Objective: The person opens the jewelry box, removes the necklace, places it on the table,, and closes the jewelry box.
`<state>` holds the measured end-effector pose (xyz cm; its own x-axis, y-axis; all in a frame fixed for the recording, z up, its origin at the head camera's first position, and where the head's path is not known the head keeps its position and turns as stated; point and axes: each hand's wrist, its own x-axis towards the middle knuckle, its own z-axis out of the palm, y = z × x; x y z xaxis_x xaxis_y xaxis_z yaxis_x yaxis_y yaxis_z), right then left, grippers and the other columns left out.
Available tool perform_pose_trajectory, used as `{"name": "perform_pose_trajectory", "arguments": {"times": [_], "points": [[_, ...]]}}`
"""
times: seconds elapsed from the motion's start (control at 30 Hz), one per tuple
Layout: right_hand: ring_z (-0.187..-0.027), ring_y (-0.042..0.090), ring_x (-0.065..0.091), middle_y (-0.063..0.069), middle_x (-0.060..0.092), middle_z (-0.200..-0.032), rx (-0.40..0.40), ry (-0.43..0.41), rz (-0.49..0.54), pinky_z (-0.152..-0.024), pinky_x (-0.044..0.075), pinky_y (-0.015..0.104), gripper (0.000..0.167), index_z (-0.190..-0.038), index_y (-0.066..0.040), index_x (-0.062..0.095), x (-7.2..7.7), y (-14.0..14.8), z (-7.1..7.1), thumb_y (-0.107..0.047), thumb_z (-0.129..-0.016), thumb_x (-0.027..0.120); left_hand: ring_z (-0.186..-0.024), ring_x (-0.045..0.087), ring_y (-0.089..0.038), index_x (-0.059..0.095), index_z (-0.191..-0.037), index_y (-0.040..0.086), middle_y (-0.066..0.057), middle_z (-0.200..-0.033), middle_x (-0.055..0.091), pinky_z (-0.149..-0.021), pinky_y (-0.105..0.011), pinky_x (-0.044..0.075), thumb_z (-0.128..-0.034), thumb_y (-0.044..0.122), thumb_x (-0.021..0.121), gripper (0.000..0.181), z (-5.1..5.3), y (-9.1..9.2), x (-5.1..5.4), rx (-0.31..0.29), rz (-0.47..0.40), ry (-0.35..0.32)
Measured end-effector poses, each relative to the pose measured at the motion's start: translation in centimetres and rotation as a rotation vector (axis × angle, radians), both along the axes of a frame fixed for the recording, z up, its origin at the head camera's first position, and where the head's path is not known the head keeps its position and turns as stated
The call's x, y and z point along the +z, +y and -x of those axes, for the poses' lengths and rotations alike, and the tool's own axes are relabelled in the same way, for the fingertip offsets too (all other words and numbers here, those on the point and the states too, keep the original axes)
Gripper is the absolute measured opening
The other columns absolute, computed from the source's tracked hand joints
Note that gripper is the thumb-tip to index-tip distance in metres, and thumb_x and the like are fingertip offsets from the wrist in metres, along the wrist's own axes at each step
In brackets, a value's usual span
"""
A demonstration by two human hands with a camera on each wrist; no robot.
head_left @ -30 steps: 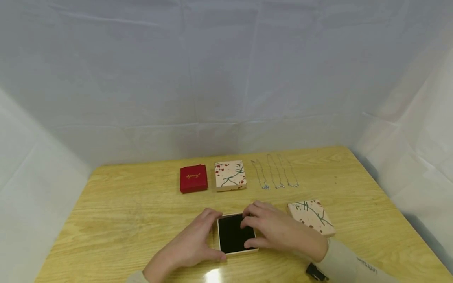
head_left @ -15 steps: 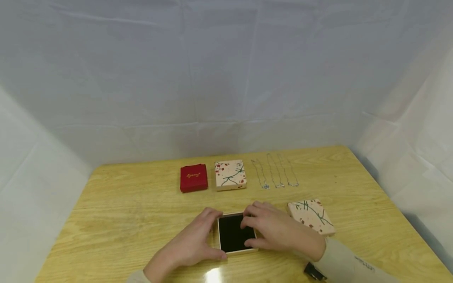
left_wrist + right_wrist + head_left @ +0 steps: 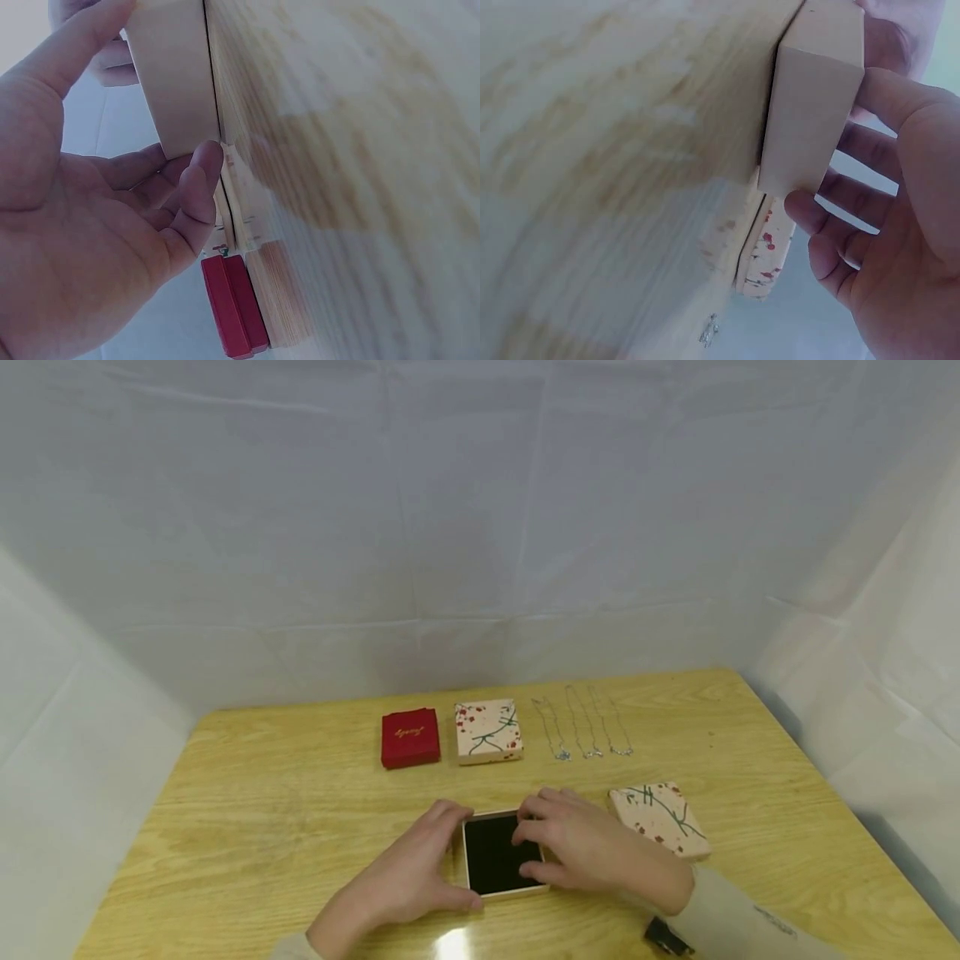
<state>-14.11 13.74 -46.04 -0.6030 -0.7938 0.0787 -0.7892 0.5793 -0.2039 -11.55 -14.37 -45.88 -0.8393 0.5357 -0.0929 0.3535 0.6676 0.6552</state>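
Note:
A pale square box base (image 3: pixel 513 893) with a black insert (image 3: pixel 495 856) lies at the front middle of the table. My left hand (image 3: pixel 408 872) holds its left side, thumb at the near corner and fingers at the far one. On the right side my right hand (image 3: pixel 577 843) grips the box, with fingertips and thumb over the edge of the insert. Both wrist views show the plain box wall (image 3: pixel 176 82) between curled fingers; some fingertips are hidden behind it. A flowered box lid (image 3: pixel 660 818) lies beside my right forearm.
A red box (image 3: pixel 410 739) and a flowered box (image 3: pixel 487 733) stand at the back. Three thin silver necklaces (image 3: pixel 592 735) are laid out to their right. A small black object (image 3: pixel 666 935) shows beneath the right sleeve. White cloth (image 3: pixel 450 527) surrounds the table.
The box base and both hands have shifted very slightly to the right. The hold on the box looks the same.

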Motion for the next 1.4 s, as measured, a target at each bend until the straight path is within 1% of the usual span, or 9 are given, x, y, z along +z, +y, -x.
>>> {"name": "perform_pose_trajectory", "arguments": {"times": [0.2,0.37,0.47,0.6,0.7,0.83,0.97,1.1,1.4], "points": [[-0.12,0.016,0.059,-0.007,0.064,-0.132,-0.049,-0.033,0.103,-0.104,0.052,0.045,0.04,-0.128,-0.021,0.073,1.2,1.5,0.0,-0.05,-0.099,0.073,-0.133,0.053,-0.026,0.046,-0.154,0.0,-0.006,-0.145,0.052,-0.115,-0.052,0.044,-0.075,0.052,0.094,0.106,0.0,0.0,-0.1,-0.002,0.004,0.012],[-0.124,0.016,0.058,-0.007,0.062,-0.132,-0.09,-0.018,0.133,-0.108,0.05,0.049,0.046,-0.131,-0.02,0.07,2.4,3.8,0.3,-0.048,-0.096,0.078,-0.136,0.052,-0.028,0.046,-0.154,-0.001,-0.008,-0.147,0.051,-0.117,-0.052,0.042,-0.0746,0.051,0.095,0.107,0.0,0.0,-0.2,-0.003,0.008,0.023],[-0.126,0.017,0.056,-0.007,0.06,-0.134,-0.112,-0.034,0.135,-0.108,0.049,0.051,0.052,-0.135,-0.018,0.067,2.7,5.5,0.7,-0.047,-0.094,0.081,-0.136,0.052,-0.028,0.045,-0.154,-0.001,-0.008,-0.147,0.051,-0.117,-0.052,0.042,-0.0747,0.051,0.095,0.107,-0.1,0.0,-0.2,-0.003,0.008,0.025],[-0.133,0.026,0.053,-0.002,0.057,-0.142,-0.159,-0.108,0.09,-0.111,0.044,0.058,0.065,-0.143,-0.015,0.061,3.1,8.0,1.1,-0.047,-0.091,0.084,-0.135,0.052,-0.028,0.046,-0.154,-0.001,-0.007,-0.146,0.052,-0.116,-0.052,0.043,-0.0747,0.049,0.095,0.106,-0.1,0.0,-0.1,-0.003,0.005,0.027],[-0.137,0.035,0.05,0.005,0.054,-0.148,-0.185,-0.165,0.038,-0.111,0.04,0.066,0.079,-0.149,-0.012,0.056,3.3,10.0,1.4,-0.05,-0.087,0.087,-0.134,0.052,-0.027,0.046,-0.154,-0.002,-0.007,-0.145,0.052,-0.116,-0.052,0.043,-0.0747,0.049,0.096,0.106,-0.2,0.1,0.0,-0.004,0.007,0.033],[-0.138,0.043,0.047,0.012,0.051,-0.152,-0.221,-0.198,-0.049,-0.108,0.039,0.074,0.099,-0.155,-0.01,0.05,3.0,12.1,1.6,-0.055,-0.077,0.092,-0.134,0.053,-0.027,0.046,-0.154,-0.002,-0.006,-0.145,0.052,-0.116,-0.051,0.043,-0.0747,0.049,0.095,0.106,-0.2,0.1,0.0,-0.006,0.01,0.039],[-0.139,0.048,0.044,0.017,0.048,-0.154,-0.271,-0.234,-0.082,-0.106,0.037,0.079,0.111,-0.158,-0.009,0.047,2.7,13.2,1.4,-0.056,-0.069,0.096,-0.135,0.053,-0.028,0.046,-0.154,-0.002,-0.007,-0.145,0.052,-0.116,-0.051,0.043,-0.0745,0.05,0.095,0.107,-0.1,0.0,-0.1,-0.006,0.013,0.038],[-0.14,0.047,0.043,0.016,0.047,-0.155,-0.287,-0.259,-0.064,-0.105,0.037,0.079,0.116,-0.159,-0.008,0.044,2.4,14.1,1.2,-0.054,-0.066,0.097,-0.135,0.053,-0.029,0.046,-0.154,-0.002,-0.007,-0.146,0.052,-0.117,-0.051,0.043,-0.0748,0.05,0.095,0.107,-0.1,0.0,0.0,-0.005,0.019,0.036],[-0.137,0.048,0.043,0.017,0.045,-0.154,-0.307,-0.304,-0.097,-0.101,0.041,0.078,0.116,-0.159,-0.008,0.042,2.0,14.7,0.9,-0.043,-0.064,0.098,-0.136,0.052,-0.029,0.046,-0.154,-0.002,-0.008,-0.147,0.051,-0.117,-0.051,0.042,-0.0753,0.049,0.095,0.106,-0.2,0.0,0.1,-0.003,0.018,0.039]]}}
